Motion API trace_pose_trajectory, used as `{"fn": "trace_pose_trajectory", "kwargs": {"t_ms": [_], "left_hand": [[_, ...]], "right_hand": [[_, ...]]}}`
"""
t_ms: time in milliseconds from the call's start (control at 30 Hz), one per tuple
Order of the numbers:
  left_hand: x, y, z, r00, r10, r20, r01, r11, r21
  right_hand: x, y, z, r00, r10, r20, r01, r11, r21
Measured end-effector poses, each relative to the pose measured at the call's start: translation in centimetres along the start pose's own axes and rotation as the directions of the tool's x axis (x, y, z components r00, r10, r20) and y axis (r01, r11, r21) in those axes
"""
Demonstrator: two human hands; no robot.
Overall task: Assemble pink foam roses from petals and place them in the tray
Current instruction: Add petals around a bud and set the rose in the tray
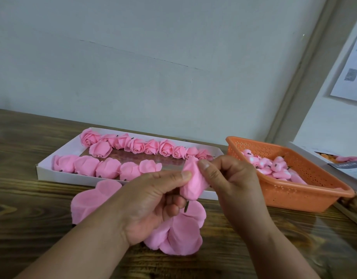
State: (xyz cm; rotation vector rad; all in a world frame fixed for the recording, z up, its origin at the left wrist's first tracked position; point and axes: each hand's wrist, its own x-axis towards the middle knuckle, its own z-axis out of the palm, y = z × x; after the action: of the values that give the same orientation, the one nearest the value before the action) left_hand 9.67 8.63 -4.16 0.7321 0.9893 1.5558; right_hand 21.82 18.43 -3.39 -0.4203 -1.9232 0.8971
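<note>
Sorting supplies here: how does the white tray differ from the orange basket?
The tray is white, shallow and solid-walled; the basket is orange, deeper and perforated. The tray holds roses in two rows; the basket holds a loose heap of pink pieces. Both sit on the wooden table.

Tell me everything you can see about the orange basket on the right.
The orange basket looks like plastic, rectangular, with a smooth rolled rim and walls pierced by rows of small holes. It sits upright on the wooden table, right of the white tray, at an angle to it. Inside lies a heap of small pink buds with dark stems. Neither hand touches it.
</note>
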Motion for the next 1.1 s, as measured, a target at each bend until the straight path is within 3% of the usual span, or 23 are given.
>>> {"fn": "trace_pose_trajectory", "kwargs": {"t_ms": [200,500,700,800,1100], "left_hand": [[0.1,0.0,0.0,1.000,0.000,-0.003,0.000,1.000,0.002],[0.0,-0.2,0.0,1.000,-0.006,0.014,0.004,0.996,0.093],[0.1,-0.1,-0.2,0.998,-0.047,-0.042,0.049,0.998,0.040],[0.1,-0.2,-0.2,0.998,-0.045,-0.035,0.046,0.998,0.035],[0.1,-0.4,0.0,0.997,-0.069,-0.035,0.070,0.997,0.032]], "right_hand": [[0.1,0.4,-0.6,0.999,0.035,0.033,-0.034,0.999,-0.027],[0.2,0.2,0.2,1.000,-0.003,-0.030,0.002,0.999,-0.041],[-0.1,0.5,0.0,0.998,0.012,0.061,-0.017,0.997,0.076],[-0.1,0.6,-0.1,0.995,0.042,0.087,-0.044,0.999,0.015],[-0.1,1.3,0.4,0.988,0.145,0.054,-0.149,0.986,0.075]]}}
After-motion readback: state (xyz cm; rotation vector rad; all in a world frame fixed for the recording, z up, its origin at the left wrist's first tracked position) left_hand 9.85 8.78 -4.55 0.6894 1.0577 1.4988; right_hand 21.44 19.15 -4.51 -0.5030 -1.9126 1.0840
